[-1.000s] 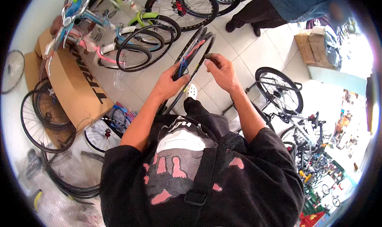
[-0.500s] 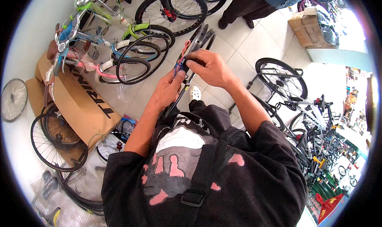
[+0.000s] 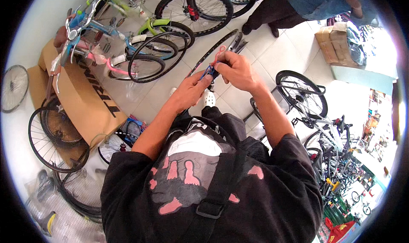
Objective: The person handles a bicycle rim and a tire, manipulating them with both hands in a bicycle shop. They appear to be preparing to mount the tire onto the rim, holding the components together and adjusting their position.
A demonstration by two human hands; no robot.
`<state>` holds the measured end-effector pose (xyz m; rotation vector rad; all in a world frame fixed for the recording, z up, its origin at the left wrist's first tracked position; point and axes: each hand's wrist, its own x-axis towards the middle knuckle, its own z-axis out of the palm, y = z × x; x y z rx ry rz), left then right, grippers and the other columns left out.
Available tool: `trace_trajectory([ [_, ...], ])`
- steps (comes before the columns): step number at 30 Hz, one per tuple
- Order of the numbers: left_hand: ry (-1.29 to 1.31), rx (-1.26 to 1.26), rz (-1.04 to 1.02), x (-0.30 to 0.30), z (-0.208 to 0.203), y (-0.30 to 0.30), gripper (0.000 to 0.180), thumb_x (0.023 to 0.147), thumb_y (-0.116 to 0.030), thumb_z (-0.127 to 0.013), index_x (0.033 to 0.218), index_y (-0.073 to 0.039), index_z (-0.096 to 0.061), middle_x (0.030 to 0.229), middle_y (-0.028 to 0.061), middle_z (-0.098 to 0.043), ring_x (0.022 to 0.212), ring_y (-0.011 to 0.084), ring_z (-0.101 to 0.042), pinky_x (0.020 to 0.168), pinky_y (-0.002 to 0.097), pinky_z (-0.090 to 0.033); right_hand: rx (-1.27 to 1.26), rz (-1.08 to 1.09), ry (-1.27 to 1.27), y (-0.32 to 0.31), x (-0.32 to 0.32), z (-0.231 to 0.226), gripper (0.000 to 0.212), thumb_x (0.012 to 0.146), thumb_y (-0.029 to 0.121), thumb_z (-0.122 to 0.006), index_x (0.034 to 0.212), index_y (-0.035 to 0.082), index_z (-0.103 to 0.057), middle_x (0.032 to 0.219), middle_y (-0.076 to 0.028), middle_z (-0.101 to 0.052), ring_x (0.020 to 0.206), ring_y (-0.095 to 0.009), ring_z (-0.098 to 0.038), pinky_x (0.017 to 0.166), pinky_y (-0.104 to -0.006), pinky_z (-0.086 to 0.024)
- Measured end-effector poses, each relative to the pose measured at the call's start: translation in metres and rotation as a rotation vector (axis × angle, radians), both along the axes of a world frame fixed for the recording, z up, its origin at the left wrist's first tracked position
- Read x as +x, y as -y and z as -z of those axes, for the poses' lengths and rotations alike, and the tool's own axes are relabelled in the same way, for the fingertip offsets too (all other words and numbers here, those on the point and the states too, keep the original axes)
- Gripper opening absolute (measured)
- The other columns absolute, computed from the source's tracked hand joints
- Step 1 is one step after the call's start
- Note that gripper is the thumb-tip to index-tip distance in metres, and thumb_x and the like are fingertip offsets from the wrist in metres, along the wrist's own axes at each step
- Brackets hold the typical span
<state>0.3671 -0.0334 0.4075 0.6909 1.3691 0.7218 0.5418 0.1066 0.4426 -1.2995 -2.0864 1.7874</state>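
Observation:
In the upper middle my two hands meet over a small bundle of thin cord around a dark part of a bicycle. My left hand (image 3: 190,91) is closed, thumb and fingers pinching the blue cord (image 3: 207,71). Closed in a pinch from the other side, my right hand (image 3: 239,72) has its fingertips at the red cord (image 3: 220,54), whose twisted loop sticks up beyond them. Whatever lies under those fingertips is partly hidden. Just past the hands is a narrow black bicycle tyre (image 3: 211,50) with a dark mudguard (image 3: 237,47) beside it.
Small bicycles (image 3: 121,57) and a larger wheel (image 3: 194,10) stand ahead to the left. A flattened cardboard box (image 3: 87,106) and loose wheels (image 3: 57,138) lie left. A bicycle (image 3: 304,100) lies right. Another person (image 3: 294,8) stands at the top right near a carton (image 3: 334,42).
My hands have moved a little right with the cords, still pinched together. The tyre and mudguard beyond them now show tilted further right. The view has shifted slightly.

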Motion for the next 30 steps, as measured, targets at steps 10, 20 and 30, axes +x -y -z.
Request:
trace_trajectory([
  [10, -0.035, 0.156, -0.014, 0.007, -0.003, -0.007, 0.041, 0.107, -0.041, -0.061, 0.129, -0.007, -0.065, 0.064, -0.0070, -0.048, 0.048, 0.0034, -0.042, 0.045, 0.0233, -0.034, 0.729, -0.248, -0.069, -0.020, 0.008, -0.012, 0.020, 0.085, 0.016, -0.066, 0.092, -0.001, -0.059, 0.091, -0.019, -0.065, 0.080, -0.043, -0.063, 0.071, -0.0483, -0.051],
  [20, -0.018, 0.156, -0.059, 0.020, -0.032, 0.000, 0.055, 0.106, -0.039, -0.055, 0.148, -0.003, -0.056, 0.091, 0.0002, -0.060, 0.079, 0.0107, -0.054, 0.072, 0.0278, -0.047, 0.244, -0.100, -0.082, -0.023, 0.039, 0.002, 0.024, 0.091, 0.018, -0.067, 0.105, 0.001, -0.074, 0.076, -0.003, -0.063, 0.072, -0.008, -0.055, 0.066, -0.0302, -0.047],
  [30, 0.005, 0.121, -0.090, 0.022, -0.037, 0.004, 0.065, 0.098, -0.024, -0.071, 0.157, -0.009, -0.048, 0.083, 0.0000, -0.060, 0.058, 0.0065, -0.049, 0.052, 0.0230, -0.040, -0.047, 0.026, -0.093, -0.012, 0.040, -0.021, 0.025, 0.099, 0.021, -0.068, 0.105, -0.002, -0.073, 0.075, -0.003, -0.065, 0.065, -0.009, -0.058, 0.057, -0.0284, -0.045],
])
